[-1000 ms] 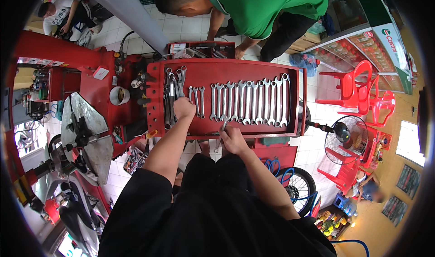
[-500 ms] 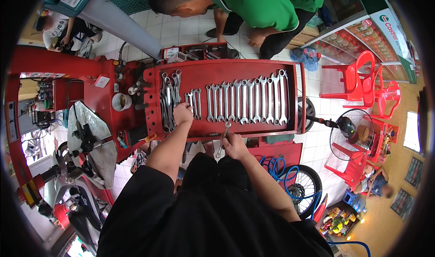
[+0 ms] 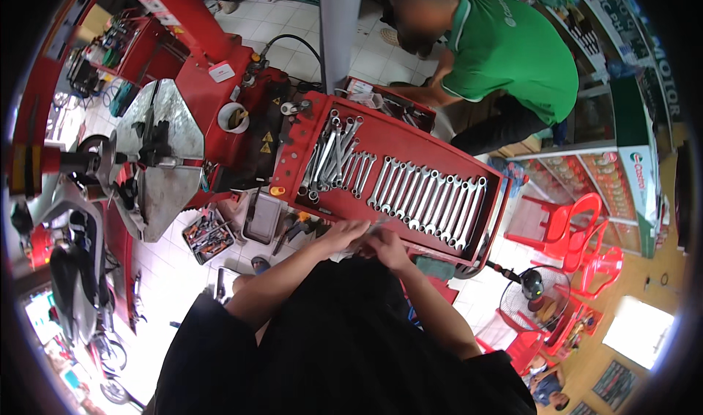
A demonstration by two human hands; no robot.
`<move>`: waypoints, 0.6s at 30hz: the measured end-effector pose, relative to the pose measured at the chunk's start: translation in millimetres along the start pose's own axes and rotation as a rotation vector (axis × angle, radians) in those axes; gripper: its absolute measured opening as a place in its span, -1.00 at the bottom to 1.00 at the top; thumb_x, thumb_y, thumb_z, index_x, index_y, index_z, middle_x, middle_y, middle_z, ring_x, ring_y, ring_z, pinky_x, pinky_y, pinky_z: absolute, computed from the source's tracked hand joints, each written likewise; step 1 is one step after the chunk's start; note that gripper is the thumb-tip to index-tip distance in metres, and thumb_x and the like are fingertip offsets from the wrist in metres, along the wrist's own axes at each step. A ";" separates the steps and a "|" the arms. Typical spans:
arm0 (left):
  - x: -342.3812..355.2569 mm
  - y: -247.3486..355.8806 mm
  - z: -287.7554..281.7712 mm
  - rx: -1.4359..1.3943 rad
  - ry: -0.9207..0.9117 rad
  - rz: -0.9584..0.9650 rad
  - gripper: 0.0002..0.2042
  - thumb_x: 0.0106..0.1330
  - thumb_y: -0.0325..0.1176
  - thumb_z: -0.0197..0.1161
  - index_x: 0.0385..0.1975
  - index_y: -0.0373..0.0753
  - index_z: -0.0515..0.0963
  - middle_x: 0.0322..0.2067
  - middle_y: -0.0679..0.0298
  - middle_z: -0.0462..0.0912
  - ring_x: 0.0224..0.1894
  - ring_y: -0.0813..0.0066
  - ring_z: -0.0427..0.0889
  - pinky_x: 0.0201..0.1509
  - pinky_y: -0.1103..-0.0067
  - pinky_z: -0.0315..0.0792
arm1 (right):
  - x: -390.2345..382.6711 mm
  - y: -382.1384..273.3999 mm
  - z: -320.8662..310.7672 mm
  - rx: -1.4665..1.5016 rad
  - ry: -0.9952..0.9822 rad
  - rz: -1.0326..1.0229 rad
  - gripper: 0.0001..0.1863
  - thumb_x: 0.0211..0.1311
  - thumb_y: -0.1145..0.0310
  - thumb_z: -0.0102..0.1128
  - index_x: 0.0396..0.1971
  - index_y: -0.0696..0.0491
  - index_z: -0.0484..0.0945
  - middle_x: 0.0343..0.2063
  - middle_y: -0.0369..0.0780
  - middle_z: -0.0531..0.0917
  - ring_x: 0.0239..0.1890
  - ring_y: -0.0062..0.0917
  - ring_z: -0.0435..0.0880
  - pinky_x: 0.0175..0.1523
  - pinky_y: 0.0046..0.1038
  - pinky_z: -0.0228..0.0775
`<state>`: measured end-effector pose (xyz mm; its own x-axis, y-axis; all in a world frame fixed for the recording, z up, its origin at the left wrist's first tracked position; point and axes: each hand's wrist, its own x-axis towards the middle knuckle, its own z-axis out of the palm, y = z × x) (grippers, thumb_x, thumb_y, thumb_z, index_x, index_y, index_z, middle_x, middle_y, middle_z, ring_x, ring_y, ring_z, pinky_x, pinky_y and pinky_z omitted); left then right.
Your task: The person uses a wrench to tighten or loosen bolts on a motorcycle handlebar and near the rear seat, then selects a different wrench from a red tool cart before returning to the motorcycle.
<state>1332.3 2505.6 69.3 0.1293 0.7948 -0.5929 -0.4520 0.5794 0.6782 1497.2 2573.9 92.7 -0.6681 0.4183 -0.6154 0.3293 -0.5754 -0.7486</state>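
1. Holding a small silver wrench (image 3: 372, 230), the left hand (image 3: 343, 233) and right hand (image 3: 387, 245) meet, fingers clamped on it.
2. Just past the fingers sits a red tool tray (image 3: 395, 140) with a row of wrenches (image 3: 428, 203).
3. Farther off, a person in green (image 3: 505, 56) bends.

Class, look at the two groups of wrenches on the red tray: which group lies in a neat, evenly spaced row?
The right-hand group of wrenches on the red tray: they lie side by side, parallel and evenly spaced. The left-hand group is bunched and overlapping.
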 end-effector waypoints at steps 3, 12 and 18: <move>-31.1 -15.7 -28.6 0.057 -0.034 -0.015 -0.70 0.42 -0.14 0.08 -0.12 -0.27 0.51 -0.44 0.32 0.56 -0.47 0.63 0.54 -0.43 0.62 0.42 | 13.1 -19.9 26.3 -0.160 -0.332 -0.072 -0.77 0.37 0.37 0.00 -0.09 0.18 0.49 -0.33 -0.19 0.67 -0.31 -0.53 0.69 -0.20 -0.54 0.53; -215.2 -88.8 -104.5 -0.396 0.949 -0.107 -0.73 0.34 -0.12 0.17 -0.35 -0.23 0.52 -0.67 0.45 0.33 -0.75 0.70 0.22 -0.71 0.66 0.09 | 70.3 17.4 56.2 -0.472 -0.376 0.067 -0.74 0.29 0.36 0.08 -0.10 0.16 0.53 -0.41 -0.22 0.66 -0.47 -0.60 0.63 -0.37 -0.56 0.48; -314.8 -158.5 -61.1 -0.885 1.340 0.162 -0.83 0.29 -0.26 0.22 -0.42 -0.20 0.44 -0.64 0.39 0.35 -0.70 0.61 0.29 -0.65 0.59 0.16 | 72.6 37.9 65.8 -0.537 -0.500 0.327 -0.77 0.26 0.34 0.10 -0.16 0.14 0.53 -0.43 -0.25 0.65 -0.46 -0.63 0.61 -0.38 -0.62 0.43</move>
<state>1309.4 2152.5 121.9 -0.5784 -0.1623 -0.7995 -0.7866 -0.1487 0.5992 1417.3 2536.3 35.9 -0.6601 -0.1510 -0.7359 0.7511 -0.1448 -0.6441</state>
